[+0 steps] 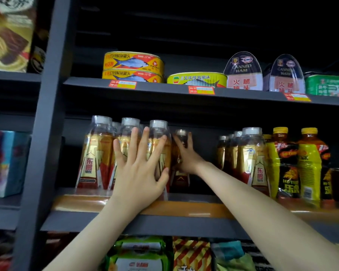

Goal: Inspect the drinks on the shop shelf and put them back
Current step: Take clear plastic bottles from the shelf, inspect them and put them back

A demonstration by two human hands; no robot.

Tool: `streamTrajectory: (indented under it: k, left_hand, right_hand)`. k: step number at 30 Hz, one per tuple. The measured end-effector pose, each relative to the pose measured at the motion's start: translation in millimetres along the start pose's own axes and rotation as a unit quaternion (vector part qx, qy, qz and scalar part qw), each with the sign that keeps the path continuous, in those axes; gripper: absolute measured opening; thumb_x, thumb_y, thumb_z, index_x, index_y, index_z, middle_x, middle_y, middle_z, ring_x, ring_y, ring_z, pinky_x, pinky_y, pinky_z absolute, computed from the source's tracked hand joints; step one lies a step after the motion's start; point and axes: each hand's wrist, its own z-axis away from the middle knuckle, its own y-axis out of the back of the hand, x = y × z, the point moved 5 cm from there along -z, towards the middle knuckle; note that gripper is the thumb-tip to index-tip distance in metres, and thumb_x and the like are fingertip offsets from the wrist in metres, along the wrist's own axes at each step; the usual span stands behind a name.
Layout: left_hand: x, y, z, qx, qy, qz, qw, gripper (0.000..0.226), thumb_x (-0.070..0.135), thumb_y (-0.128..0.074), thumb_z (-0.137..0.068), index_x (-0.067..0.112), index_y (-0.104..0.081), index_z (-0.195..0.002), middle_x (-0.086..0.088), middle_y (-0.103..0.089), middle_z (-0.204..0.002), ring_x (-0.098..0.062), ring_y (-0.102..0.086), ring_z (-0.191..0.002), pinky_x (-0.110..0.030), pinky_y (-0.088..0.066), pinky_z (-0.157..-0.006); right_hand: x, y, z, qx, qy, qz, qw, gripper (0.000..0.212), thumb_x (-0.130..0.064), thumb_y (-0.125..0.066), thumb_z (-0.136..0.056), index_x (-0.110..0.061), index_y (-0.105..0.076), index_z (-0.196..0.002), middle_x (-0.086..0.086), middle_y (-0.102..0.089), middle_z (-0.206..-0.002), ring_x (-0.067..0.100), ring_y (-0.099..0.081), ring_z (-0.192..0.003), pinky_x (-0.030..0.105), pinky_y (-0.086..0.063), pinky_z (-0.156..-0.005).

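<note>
Amber energy-drink bottles with clear caps and gold-red labels stand in a row on the middle shelf (186,210). My left hand (139,165) lies flat with straight fingers against the fronts of two front bottles; its thumb touches the third front bottle (159,128). Just right of that row, my right hand (187,157) reaches deeper into the shelf and holds a bottle standing further back (181,133), thumb on its left and a finger up its right side. Most of that bottle is hidden behind the hand.
To the right are more of the same bottles (252,153), then yellow-capped drink bottles (309,163). On the shelf above sit fish tins (133,63) and canned ham (243,73). Snack bags (141,255) fill the shelf below. A dark upright post (47,133) bounds the left side.
</note>
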Motion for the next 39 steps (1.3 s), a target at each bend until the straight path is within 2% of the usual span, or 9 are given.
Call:
streamTrajectory:
  k: [4, 10, 16, 20, 22, 27, 29, 34, 39]
  left_hand:
    - [0.0, -0.1, 0.4, 0.001, 0.001, 0.014, 1.000, 0.072, 0.053, -0.037, -0.087, 0.027, -0.026, -0.153, -0.016, -0.019, -0.159, -0.034, 0.001, -0.149, -0.054, 0.020, -0.114]
    - [0.6, -2.9, 0.2, 0.002, 0.000, 0.020, 1.000, 0.073, 0.052, -0.038, -0.087, 0.026, -0.025, -0.153, -0.017, -0.023, -0.158, -0.034, 0.001, -0.149, -0.054, 0.018, -0.114]
    - [-0.3, -3.0, -0.1, 0.006, 0.001, 0.037, 0.999, 0.072, 0.052, -0.037, -0.087, 0.026, -0.025, -0.154, -0.016, -0.027, -0.157, -0.034, -0.001, -0.149, -0.054, 0.016, -0.114]
    - [0.3, -0.8, -0.9, -0.012, -0.001, 0.044, 0.999, 0.072, 0.053, -0.035, -0.087, 0.027, -0.024, -0.154, -0.016, -0.029, -0.156, -0.033, -0.002, -0.149, -0.055, 0.014, -0.114]
    - [0.4, -0.4, -0.9, -0.021, -0.004, 0.051, 0.998, 0.072, 0.055, -0.034, -0.088, 0.027, -0.024, -0.154, -0.017, -0.031, -0.155, -0.034, -0.004, -0.148, -0.055, 0.013, -0.114]
    - [5.9, 14.7, -4.6, 0.009, -0.023, 0.113, 0.993, 0.074, 0.062, -0.033, -0.090, 0.021, -0.029, -0.152, -0.012, -0.036, -0.153, -0.029, -0.011, -0.148, -0.053, 0.011, -0.116]
    - [15.2, 31.1, -4.8, 0.027, -0.007, 0.258, 0.966, 0.074, 0.062, -0.035, -0.091, 0.022, -0.024, -0.152, -0.003, -0.029, -0.157, -0.018, -0.009, -0.149, -0.050, 0.003, -0.120]
    - [59.0, 79.5, -2.4, -0.027, -0.022, 0.622, 0.782, 0.077, 0.043, -0.055, -0.092, 0.021, -0.012, -0.152, 0.009, -0.032, -0.151, 0.001, -0.034, -0.137, -0.020, -0.035, -0.108]
    - [79.6, 87.9, 39.0, -0.105, -0.028, 0.656, 0.747, 0.072, 0.049, -0.072, -0.076, 0.045, -0.027, -0.132, 0.025, -0.045, -0.132, 0.008, -0.048, -0.121, -0.009, -0.042, -0.094]
  right_hand:
    - [8.1, 7.7, 7.0, 0.009, -0.017, -0.029, 0.999, 0.110, -0.003, -0.067, -0.086, -0.050, 0.011, -0.147, 0.000, 0.043, -0.149, 0.038, -0.027, -0.141, 0.032, -0.051, -0.084]
    - [8.7, 25.4, 28.6, 0.053, -0.041, -0.050, 0.997, 0.117, 0.006, -0.069, -0.081, -0.049, 0.009, -0.148, -0.002, 0.032, -0.155, 0.031, -0.039, -0.135, 0.016, -0.043, -0.054]
    - [-9.0, 34.3, 63.6, 0.061, 0.086, -0.014, 0.994, 0.120, 0.010, -0.068, -0.079, -0.062, 0.004, -0.143, -0.014, 0.027, -0.156, 0.025, -0.051, -0.123, 0.028, -0.060, -0.064]
    - [-14.9, 39.5, 89.1, 0.084, 0.168, 0.029, 0.982, 0.121, 0.006, -0.066, -0.082, -0.069, 0.011, -0.136, -0.027, 0.034, -0.147, 0.027, -0.052, -0.123, 0.012, -0.046, -0.053]
    - [-19.2, 46.5, 105.1, 0.104, 0.215, 0.054, 0.970, 0.118, 0.007, -0.064, -0.084, -0.067, 0.010, -0.137, -0.027, 0.035, -0.147, 0.029, -0.042, -0.133, 0.009, -0.047, -0.062]
    - [-37.1, 71.9, 142.6, 0.198, 0.312, 0.140, 0.918, 0.116, 0.008, -0.064, -0.083, -0.060, 0.008, -0.143, -0.018, 0.027, -0.154, 0.010, 0.005, -0.145, 0.037, -0.038, -0.109]
    - [-45.9, 84.2, 158.6, 0.245, 0.329, 0.136, 0.902, 0.112, 0.006, -0.067, -0.083, -0.055, 0.002, -0.145, -0.017, 0.025, -0.155, 0.008, 0.009, -0.145, 0.034, -0.027, -0.112]
    - [-68.4, 99.9, 213.7, 0.283, 0.388, 0.048, 0.876, 0.101, -0.005, -0.063, -0.087, -0.058, 0.002, -0.144, -0.017, 0.019, -0.157, 0.000, 0.013, -0.145, 0.009, -0.020, -0.111]
    - [-54.9, 75.7, 269.9, 0.255, 0.395, 0.033, 0.882, 0.109, -0.003, -0.067, -0.085, -0.051, 0.009, -0.147, -0.010, 0.012, -0.159, 0.009, 0.007, -0.148, 0.016, -0.022, -0.114]
